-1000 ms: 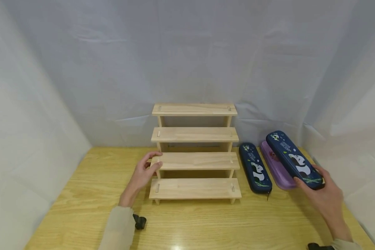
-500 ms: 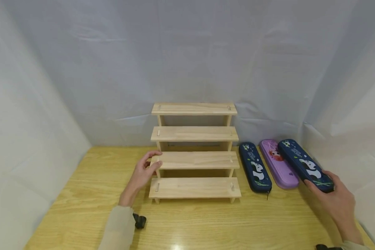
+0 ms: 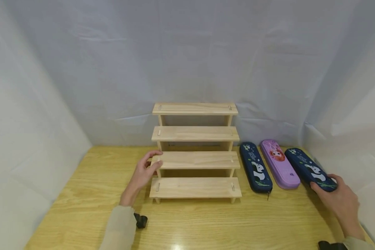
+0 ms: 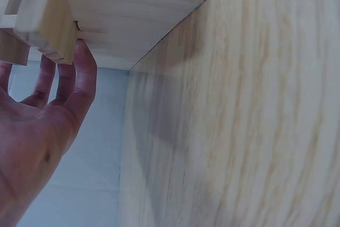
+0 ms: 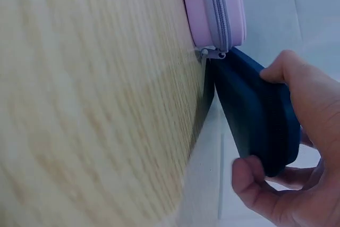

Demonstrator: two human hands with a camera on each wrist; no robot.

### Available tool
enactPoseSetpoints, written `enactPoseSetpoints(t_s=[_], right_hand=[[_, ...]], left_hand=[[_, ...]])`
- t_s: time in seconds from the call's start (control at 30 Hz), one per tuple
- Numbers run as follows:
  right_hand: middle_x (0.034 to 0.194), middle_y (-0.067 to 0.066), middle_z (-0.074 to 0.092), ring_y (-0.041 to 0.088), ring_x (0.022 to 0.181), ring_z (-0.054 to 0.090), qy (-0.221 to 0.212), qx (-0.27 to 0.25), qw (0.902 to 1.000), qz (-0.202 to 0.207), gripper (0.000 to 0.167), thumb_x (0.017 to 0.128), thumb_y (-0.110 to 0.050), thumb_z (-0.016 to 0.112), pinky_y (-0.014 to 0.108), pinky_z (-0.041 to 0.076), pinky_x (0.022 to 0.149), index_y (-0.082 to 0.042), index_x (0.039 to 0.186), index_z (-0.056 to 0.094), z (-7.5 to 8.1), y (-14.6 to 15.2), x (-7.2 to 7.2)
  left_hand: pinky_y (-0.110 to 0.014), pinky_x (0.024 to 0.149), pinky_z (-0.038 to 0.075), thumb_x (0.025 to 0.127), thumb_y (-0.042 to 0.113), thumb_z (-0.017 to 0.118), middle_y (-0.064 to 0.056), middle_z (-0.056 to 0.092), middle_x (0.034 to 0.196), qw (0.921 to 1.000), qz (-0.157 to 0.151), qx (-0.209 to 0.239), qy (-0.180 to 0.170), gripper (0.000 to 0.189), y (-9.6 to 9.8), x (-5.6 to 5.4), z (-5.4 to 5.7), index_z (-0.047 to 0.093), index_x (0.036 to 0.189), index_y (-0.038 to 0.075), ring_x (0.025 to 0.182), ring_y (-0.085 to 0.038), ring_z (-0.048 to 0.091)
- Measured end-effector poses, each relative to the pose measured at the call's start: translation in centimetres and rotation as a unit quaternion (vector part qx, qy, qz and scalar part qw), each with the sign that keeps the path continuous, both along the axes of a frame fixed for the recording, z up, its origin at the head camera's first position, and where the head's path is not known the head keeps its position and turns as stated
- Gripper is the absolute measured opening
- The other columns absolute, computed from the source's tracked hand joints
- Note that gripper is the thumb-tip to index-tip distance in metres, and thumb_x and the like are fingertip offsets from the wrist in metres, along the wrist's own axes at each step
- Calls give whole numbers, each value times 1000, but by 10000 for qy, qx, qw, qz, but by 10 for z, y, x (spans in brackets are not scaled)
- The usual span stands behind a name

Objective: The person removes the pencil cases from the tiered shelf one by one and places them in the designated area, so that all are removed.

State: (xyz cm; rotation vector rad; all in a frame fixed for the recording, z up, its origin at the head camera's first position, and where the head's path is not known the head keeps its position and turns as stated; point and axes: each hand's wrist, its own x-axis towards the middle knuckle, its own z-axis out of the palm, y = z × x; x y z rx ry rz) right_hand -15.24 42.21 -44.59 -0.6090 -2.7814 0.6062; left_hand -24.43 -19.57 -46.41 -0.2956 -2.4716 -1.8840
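Note:
My left hand [image 3: 146,168] grips the left end of the second-lowest board of a four-step wooden display stand [image 3: 195,159], thumb on top. In the left wrist view its fingers reach round the edge of the pale wood [image 4: 56,30]. My right hand [image 3: 339,198] holds the near end of a dark blue pencil case [image 3: 310,170] with a panda print. The right wrist view shows this pencil case [image 5: 255,115] slanted, its near end raised off the table and its far end low. Just left of it lies a purple pencil case [image 3: 281,166] with a red-haired cartoon figure.
Another dark blue panda pencil case [image 3: 256,168] lies between the stand and the purple one. Everything stands on a wood-grain table [image 3: 193,225]. White sheeting [image 3: 193,52] hangs behind and on both sides, close to my right hand.
My right hand has moved right and down with the blue pencil case, off the purple one, which now shows whole. My left hand has stayed at the stand.

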Motion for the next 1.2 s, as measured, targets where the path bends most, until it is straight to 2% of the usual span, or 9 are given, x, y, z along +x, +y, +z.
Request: enactPoseSetpoints(t_s=[0.2, 0.4, 0.73, 0.97, 1.2], right_hand=[[123, 48, 52, 60, 102, 55, -156, -113, 9995, 249, 79, 89, -45, 71, 61, 44, 74, 6, 141, 42, -5, 7, -3], [130, 48, 49, 59, 109, 53, -324, -275, 9986, 303, 82, 90, -49, 71, 63, 45, 82, 7, 143, 40, -11, 12, -10], [127, 48, 51, 60, 107, 55, 27, -126, 9995, 293, 79, 87, -43, 76, 63, 45, 83, 8, 140, 45, -21, 12, -19], [130, 48, 49, 60, 110, 53, -140, -178, 9991, 347, 83, 89, -46, 74, 66, 46, 87, 8, 143, 41, -21, 11, -21], [131, 49, 48, 61, 111, 53, -140, -149, 9991, 374, 84, 89, -47, 74, 66, 45, 88, 8, 143, 41, -23, 9, -24]], left_hand=[[-34, 74, 59, 105, 27, 60, -10, 48, 149, 10000, -9, -10, -12, 35, 0, 0, 1, 58, 138, 16, 90, -16, 57], [-31, 73, 58, 105, 28, 60, -9, 47, 152, 10000, -32, 4, -26, 35, 2, -2, 1, 58, 138, 16, 92, -16, 57], [-32, 72, 58, 105, 28, 59, -9, 46, 151, 10000, -51, 10, -60, 34, 3, -4, -2, 58, 137, 17, 91, -19, 56], [-34, 74, 59, 105, 30, 60, -8, 47, 150, 9999, -23, -2, -162, 34, 1, -1, -3, 58, 137, 18, 93, -20, 56], [-36, 74, 59, 105, 29, 60, -9, 47, 150, 9999, -3, 12, -103, 33, 0, 2, 1, 58, 136, 18, 93, -19, 57]])
